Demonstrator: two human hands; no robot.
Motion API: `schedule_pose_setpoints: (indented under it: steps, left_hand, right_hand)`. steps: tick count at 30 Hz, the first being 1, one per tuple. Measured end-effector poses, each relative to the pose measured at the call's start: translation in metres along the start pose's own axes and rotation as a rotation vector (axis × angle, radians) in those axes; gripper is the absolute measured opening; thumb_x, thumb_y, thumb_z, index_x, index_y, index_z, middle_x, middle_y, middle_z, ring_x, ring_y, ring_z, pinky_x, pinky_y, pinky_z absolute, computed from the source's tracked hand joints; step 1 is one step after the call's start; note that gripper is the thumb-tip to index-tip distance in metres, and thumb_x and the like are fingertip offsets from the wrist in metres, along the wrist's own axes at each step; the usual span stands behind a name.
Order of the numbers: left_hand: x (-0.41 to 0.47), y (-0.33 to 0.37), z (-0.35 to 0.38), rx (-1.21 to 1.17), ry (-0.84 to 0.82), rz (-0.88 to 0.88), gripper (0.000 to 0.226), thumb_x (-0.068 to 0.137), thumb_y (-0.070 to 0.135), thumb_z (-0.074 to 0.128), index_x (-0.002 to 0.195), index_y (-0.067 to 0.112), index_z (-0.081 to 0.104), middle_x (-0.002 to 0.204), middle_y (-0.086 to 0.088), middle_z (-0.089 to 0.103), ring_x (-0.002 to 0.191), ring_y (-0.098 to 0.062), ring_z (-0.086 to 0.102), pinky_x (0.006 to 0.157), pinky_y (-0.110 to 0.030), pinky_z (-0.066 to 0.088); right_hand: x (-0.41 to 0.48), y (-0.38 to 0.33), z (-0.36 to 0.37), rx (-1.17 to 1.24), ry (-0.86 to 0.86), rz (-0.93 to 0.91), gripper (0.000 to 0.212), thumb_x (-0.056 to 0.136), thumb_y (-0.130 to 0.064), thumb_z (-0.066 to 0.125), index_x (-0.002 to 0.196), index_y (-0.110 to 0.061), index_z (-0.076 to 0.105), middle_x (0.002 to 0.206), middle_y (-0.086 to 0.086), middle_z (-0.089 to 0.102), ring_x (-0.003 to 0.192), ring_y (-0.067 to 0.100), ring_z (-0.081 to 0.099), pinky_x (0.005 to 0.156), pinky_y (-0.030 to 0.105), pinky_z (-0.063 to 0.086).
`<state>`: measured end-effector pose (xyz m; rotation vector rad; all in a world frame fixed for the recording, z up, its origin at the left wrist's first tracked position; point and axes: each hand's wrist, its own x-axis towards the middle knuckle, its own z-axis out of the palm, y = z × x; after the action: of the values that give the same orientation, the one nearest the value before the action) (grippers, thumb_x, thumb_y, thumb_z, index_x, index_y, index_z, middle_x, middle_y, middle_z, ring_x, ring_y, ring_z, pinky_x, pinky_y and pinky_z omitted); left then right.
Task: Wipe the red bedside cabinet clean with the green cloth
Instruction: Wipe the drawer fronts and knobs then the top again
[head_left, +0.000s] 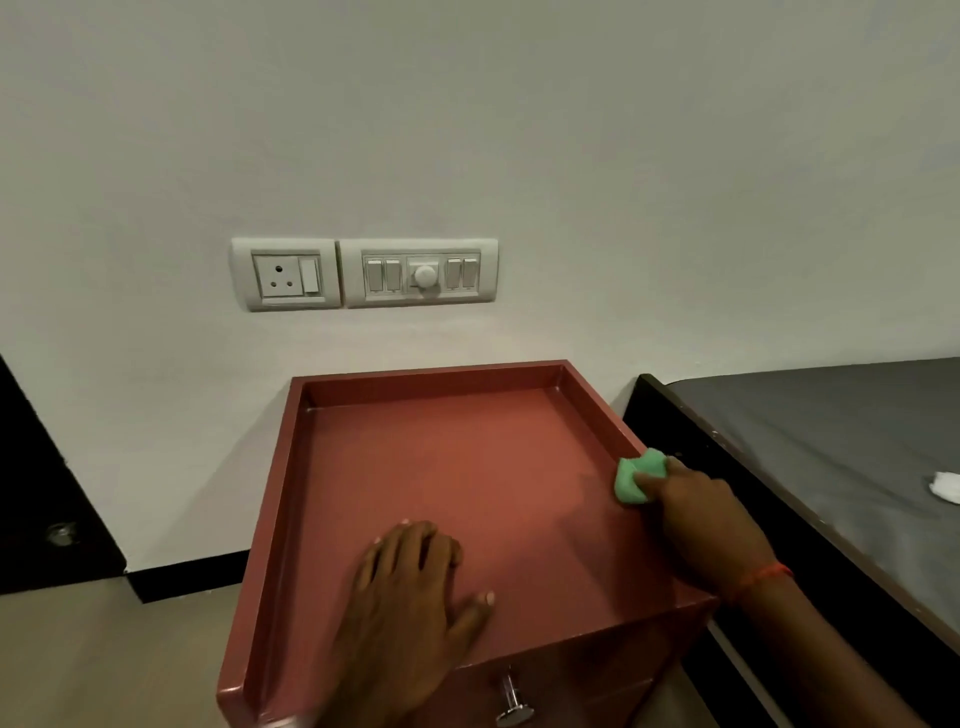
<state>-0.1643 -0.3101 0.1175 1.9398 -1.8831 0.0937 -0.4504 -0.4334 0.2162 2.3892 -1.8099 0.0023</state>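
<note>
The red bedside cabinet (441, 467) stands against the white wall, its top framed by a raised rim on the left, back and right. My right hand (701, 519) grips a bunched green cloth (636, 478) and presses it against the inner right rim of the top. My left hand (410, 587) lies flat, palm down, on the front middle of the top with fingers slightly spread. A metal drawer knob (511, 701) sticks out of the cabinet front below my left hand.
A switch and socket panel (363, 273) sits on the wall above the cabinet. A bed with a grey sheet (831, 431) and dark frame runs along the right, a white scrap (945, 486) on it. A dark door (41, 493) is at far left.
</note>
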Motion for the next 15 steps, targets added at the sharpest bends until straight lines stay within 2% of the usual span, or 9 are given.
schedule_pose_setpoints:
  steps: [1, 3, 5, 7, 9, 11, 13, 15]
  left_hand:
    - [0.000, 0.000, 0.001, 0.005, 0.011, -0.004, 0.044, 0.083, 0.075, 0.047, 0.108, 0.040, 0.057, 0.131, 0.005, 0.061, 0.132, -0.026, 0.057, 0.115, -0.045, 0.038]
    - [0.003, 0.000, 0.003, -0.001, 0.035, -0.013, 0.042, 0.079, 0.075, 0.052, 0.104, 0.041, 0.056, 0.126, 0.005, 0.064, 0.126, -0.026, 0.061, 0.108, -0.046, 0.045]
    - [0.003, 0.002, 0.004, -0.003, 0.042, -0.017, 0.043, 0.075, 0.074, 0.054, 0.102, 0.040, 0.057, 0.123, 0.004, 0.066, 0.121, -0.028, 0.064, 0.102, -0.048, 0.051]
    - [0.005, 0.001, 0.005, 0.004, 0.055, -0.016, 0.045, 0.074, 0.074, 0.054, 0.102, 0.039, 0.058, 0.123, 0.003, 0.066, 0.120, -0.029, 0.065, 0.104, -0.046, 0.046]
    - [0.003, 0.000, 0.004, 0.024, 0.047, -0.011, 0.045, 0.076, 0.075, 0.053, 0.103, 0.039, 0.058, 0.125, 0.003, 0.065, 0.121, -0.028, 0.064, 0.105, -0.043, 0.035]
    - [0.002, 0.001, 0.001, 0.017, 0.043, -0.016, 0.045, 0.078, 0.076, 0.049, 0.105, 0.040, 0.057, 0.128, 0.005, 0.063, 0.124, -0.027, 0.061, 0.105, -0.042, 0.035]
    - [0.002, 0.001, -0.002, 0.009, 0.023, -0.011, 0.046, 0.082, 0.077, 0.045, 0.108, 0.041, 0.056, 0.132, 0.006, 0.061, 0.130, -0.025, 0.056, 0.109, -0.043, 0.037]
    - [0.001, 0.001, -0.005, -0.001, 0.002, -0.006, 0.044, 0.084, 0.077, 0.043, 0.109, 0.042, 0.055, 0.134, 0.007, 0.059, 0.132, -0.024, 0.054, 0.109, -0.047, 0.042]
  right_hand:
    - [0.013, -0.004, -0.003, 0.034, 0.041, -0.029, 0.033, 0.096, -0.026, 0.047, 0.125, -0.032, 0.059, 0.132, 0.004, 0.053, 0.109, 0.025, 0.060, 0.097, 0.033, 0.046]
    - [0.047, -0.010, -0.012, 0.107, -0.003, -0.047, 0.026, 0.090, -0.020, 0.054, 0.112, -0.025, 0.068, 0.121, 0.002, 0.059, 0.109, 0.026, 0.061, 0.095, 0.030, 0.044]
    - [0.093, -0.014, -0.018, 0.160, -0.089, -0.063, 0.029, 0.077, -0.007, 0.057, 0.098, -0.021, 0.071, 0.113, -0.005, 0.064, 0.106, 0.020, 0.063, 0.091, 0.026, 0.043]
    - [0.144, -0.010, -0.012, 0.163, -0.105, -0.102, 0.034, 0.066, -0.003, 0.058, 0.090, -0.023, 0.071, 0.110, -0.008, 0.068, 0.105, 0.018, 0.064, 0.089, 0.023, 0.045]
    - [0.179, -0.008, -0.003, 0.159, -0.121, -0.107, 0.044, 0.065, -0.003, 0.064, 0.102, -0.026, 0.073, 0.118, 0.001, 0.068, 0.110, 0.026, 0.063, 0.095, 0.032, 0.049]
    - [0.194, -0.007, 0.004, 0.190, -0.104, -0.111, 0.049, 0.070, -0.004, 0.065, 0.113, -0.026, 0.070, 0.125, 0.009, 0.064, 0.113, 0.032, 0.061, 0.098, 0.036, 0.048]
    - [0.185, -0.004, 0.005, 0.286, -0.112, -0.051, 0.043, 0.080, -0.011, 0.061, 0.121, -0.023, 0.067, 0.126, 0.015, 0.062, 0.114, 0.034, 0.059, 0.100, 0.035, 0.046]
    - [0.165, 0.016, 0.020, 0.366, -0.150, -0.034, 0.032, 0.088, -0.022, 0.057, 0.118, -0.028, 0.067, 0.120, 0.018, 0.063, 0.112, 0.038, 0.058, 0.098, 0.040, 0.047]
